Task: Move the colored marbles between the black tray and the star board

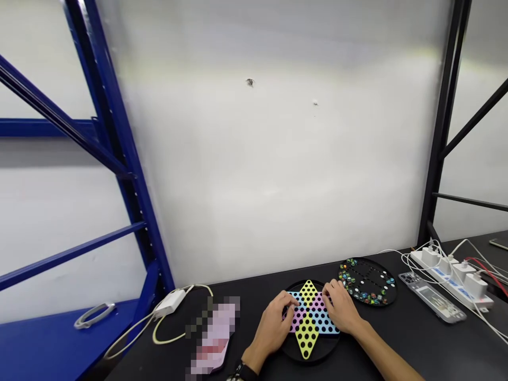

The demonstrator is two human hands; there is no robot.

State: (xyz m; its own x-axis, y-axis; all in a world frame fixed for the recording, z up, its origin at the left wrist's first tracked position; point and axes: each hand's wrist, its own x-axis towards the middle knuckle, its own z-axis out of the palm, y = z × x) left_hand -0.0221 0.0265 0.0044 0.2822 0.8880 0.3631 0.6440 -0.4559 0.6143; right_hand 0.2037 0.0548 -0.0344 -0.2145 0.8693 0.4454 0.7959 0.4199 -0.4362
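Note:
A round black Chinese checkers board (310,319) with a star of yellow, pink and blue fields lies on the black table near its front edge. My left hand (275,325) rests on the board's left side, fingers curled at the upper left of the star. My right hand (341,309) lies on the right side, fingers bent down onto the holes near the top. Whether either hand pinches a marble is too small to see. A second round black tray (368,280) with several coloured marbles along its rim sits just right of the board.
A phone (432,296) lies flat right of the marble tray, beside a white power strip (452,275) with chargers and cables. At left sit a white adapter with cord (170,302), a pixelated pink object (216,338) and a blue shelf frame (119,159). A white wall stands behind.

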